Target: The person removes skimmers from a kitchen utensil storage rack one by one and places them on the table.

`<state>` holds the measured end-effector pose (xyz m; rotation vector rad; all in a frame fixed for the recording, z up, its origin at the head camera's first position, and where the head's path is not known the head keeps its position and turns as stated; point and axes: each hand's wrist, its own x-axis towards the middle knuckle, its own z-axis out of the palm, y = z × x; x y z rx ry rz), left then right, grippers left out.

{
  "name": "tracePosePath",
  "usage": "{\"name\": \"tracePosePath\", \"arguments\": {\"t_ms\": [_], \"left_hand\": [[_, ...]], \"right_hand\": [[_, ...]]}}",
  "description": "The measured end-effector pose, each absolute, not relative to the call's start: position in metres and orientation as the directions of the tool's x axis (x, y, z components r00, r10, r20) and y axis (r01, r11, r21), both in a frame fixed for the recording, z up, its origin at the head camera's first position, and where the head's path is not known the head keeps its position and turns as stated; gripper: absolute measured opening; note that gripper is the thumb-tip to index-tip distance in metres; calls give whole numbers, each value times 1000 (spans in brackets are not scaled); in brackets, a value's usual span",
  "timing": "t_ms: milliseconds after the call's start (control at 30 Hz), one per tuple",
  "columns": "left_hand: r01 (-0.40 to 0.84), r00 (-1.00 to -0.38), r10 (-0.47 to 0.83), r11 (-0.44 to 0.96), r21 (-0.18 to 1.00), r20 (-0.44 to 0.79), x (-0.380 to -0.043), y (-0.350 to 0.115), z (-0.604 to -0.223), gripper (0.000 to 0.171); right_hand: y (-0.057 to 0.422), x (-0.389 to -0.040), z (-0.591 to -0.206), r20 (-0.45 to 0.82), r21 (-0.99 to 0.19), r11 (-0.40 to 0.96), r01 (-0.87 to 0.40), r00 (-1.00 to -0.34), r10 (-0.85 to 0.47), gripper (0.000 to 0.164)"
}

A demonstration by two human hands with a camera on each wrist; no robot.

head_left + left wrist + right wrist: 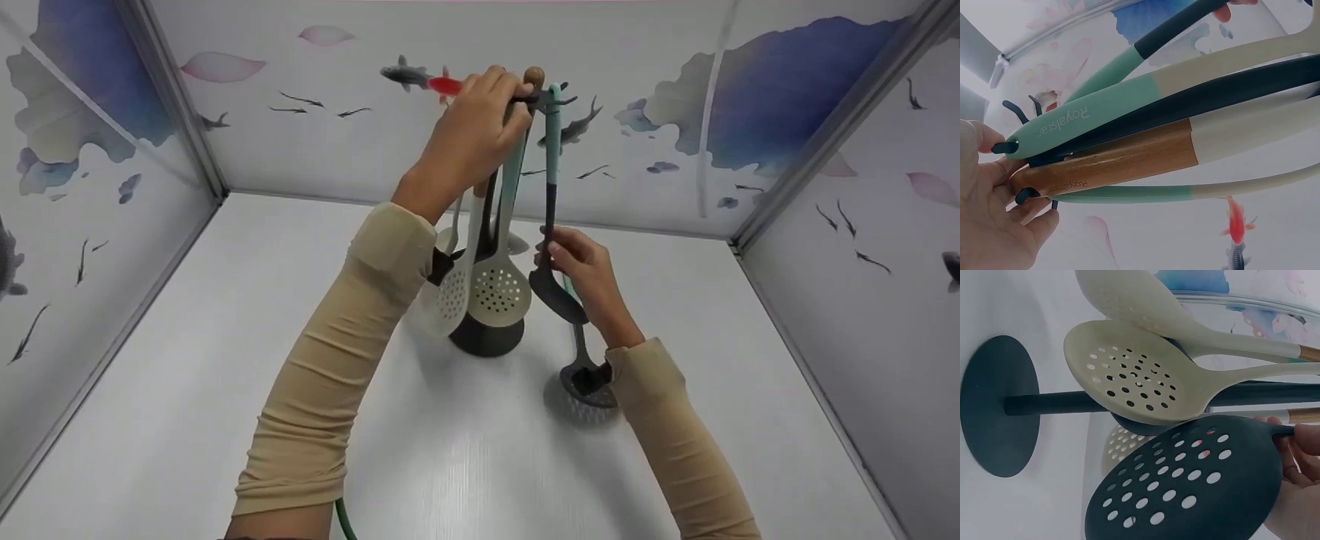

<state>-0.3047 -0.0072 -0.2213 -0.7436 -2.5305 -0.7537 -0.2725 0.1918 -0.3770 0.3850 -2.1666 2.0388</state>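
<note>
My left hand (480,120) holds the top of a dark utensil stand (487,337), its fingers around the hooks. Several utensils hang there, among them a cream slotted spoon (499,292) with a mint handle (1072,121) and one with a wooden handle (1112,160). My right hand (585,266) pinches the dark neck of a slotted spoon (1179,478) just above its perforated head. This spoon's mint handle (553,142) reaches up to a hook at the stand's top; whether it bears on the hook, I cannot tell.
A dark-headed utensil (581,375) lies on the white table (450,450) beside my right wrist, partly hidden. White panels (480,37) painted with fish and flowers enclose the back and sides. A green cord (345,519) shows beside my left forearm.
</note>
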Motion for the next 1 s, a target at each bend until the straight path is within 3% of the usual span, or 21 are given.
{"name": "tracePosePath", "arguments": {"t_ms": [667,1000], "left_hand": [[587,-784,382,712,385,490,-305,-5,-221,36],[589,-781,379,710,386,496,-306,-8,-220,35]], "right_hand": [[189,-263,-365,254,-967,27,-253,-966,51,25],[212,-259,-359,271,-963,22,-270,-956,111,27]]}}
